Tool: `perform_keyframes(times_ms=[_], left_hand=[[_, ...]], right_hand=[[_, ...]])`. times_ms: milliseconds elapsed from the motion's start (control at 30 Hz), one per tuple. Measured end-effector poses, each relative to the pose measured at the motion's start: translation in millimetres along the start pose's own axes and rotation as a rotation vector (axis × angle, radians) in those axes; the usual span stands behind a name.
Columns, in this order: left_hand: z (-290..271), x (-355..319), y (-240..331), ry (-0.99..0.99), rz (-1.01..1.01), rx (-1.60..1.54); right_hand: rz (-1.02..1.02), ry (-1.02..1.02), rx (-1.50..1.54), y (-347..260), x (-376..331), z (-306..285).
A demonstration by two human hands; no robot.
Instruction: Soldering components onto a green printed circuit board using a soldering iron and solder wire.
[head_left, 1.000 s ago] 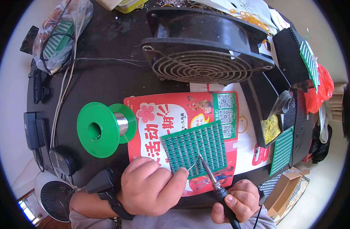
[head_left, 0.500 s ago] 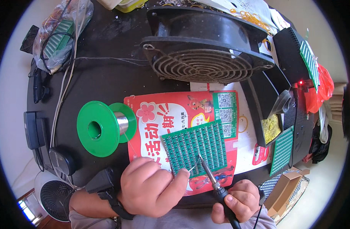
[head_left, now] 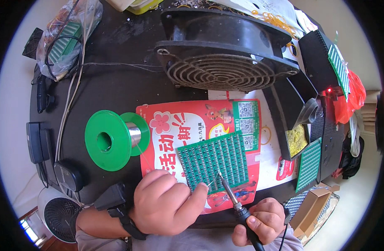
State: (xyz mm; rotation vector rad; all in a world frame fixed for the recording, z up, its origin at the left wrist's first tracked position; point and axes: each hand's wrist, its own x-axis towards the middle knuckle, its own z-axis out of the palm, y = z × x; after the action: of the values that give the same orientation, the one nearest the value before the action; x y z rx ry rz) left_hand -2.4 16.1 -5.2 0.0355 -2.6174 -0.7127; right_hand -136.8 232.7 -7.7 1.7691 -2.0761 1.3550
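Note:
A green circuit board panel (head_left: 213,161) with rows of small parts lies on a red printed sheet (head_left: 158,111). My right hand (head_left: 261,221) grips a soldering iron (head_left: 242,211) by its black handle, and the iron's tip meets the board near its middle. Pinched between the thumb and fingers of my left hand (head_left: 169,205) is thin solder wire (head_left: 211,183), its end close to the iron's tip. That wire runs back to a green spool of solder (head_left: 108,140) standing left of the sheet. A black strap circles my left wrist.
A large black fan (head_left: 225,50) stands beyond the board. Right of the sheet is a black iron stand with yellow sponge (head_left: 297,140), beside another green board (head_left: 310,163). A plastic bag of boards (head_left: 64,42) lies far left; an open cardboard box (head_left: 313,211) sits lower right.
The iron's tip and the solder end have shifted very slightly on the board. Both hands keep their grips, and the board stays in place.

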Motion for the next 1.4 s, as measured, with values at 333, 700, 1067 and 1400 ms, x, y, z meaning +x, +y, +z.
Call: perform_keyframes(times_ms=[333, 700, 1067, 1400], left_hand=[[0.1, 0.9, -2.3, -0.006, 0.021, -0.016], [3.9, -1.8, -0.6, -0.009, 0.005, 0.023], [5.0, -1.0, -1.0, -0.041, -0.011, 0.047], [4.1, 1.2, -2.5, -0.047, -0.004, 0.008]], right_hand=[[0.021, -0.003, -0.032, -1.9, 2.0, 1.1], [-0.021, 0.015, -0.022, 1.7, -1.7, 3.0], [-0.006, 0.011, -0.041, 0.3, 0.2, 4.2], [-0.027, 0.029, -0.032, 2.0, -1.3, 5.3]])
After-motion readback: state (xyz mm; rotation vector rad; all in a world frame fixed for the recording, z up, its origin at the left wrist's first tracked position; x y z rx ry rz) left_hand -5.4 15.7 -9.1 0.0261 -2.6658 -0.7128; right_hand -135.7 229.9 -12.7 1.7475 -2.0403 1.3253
